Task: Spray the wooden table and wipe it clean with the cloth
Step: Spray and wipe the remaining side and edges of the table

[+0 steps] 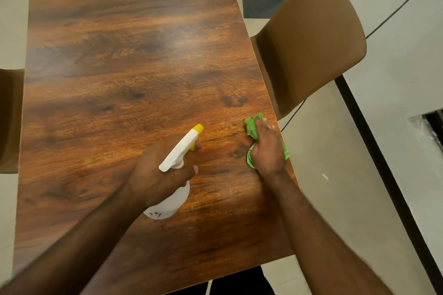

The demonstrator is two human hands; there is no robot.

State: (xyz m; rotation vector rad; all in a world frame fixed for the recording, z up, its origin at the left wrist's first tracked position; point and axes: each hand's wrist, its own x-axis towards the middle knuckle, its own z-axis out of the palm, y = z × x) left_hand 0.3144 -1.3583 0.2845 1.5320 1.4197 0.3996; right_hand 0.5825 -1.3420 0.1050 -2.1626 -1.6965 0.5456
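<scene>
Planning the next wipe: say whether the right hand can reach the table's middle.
Probably yes: the right hand grips the cloth at the table's right edge; bare wood lies ahead, the spray bottle in the left hand aside.

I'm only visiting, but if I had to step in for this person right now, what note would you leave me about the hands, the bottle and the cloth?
Left hand: grips the spray bottle, nozzle pointing away over the wooden table.
Right hand: holds the bunched green cloth down on the table, by its right edge, beside the brown chair.
Done: a faint haze over the table's middle suggests spray has gone on; how much is wiped cannot be told.
Left: spray any dry parts, then wipe the whole top.
</scene>
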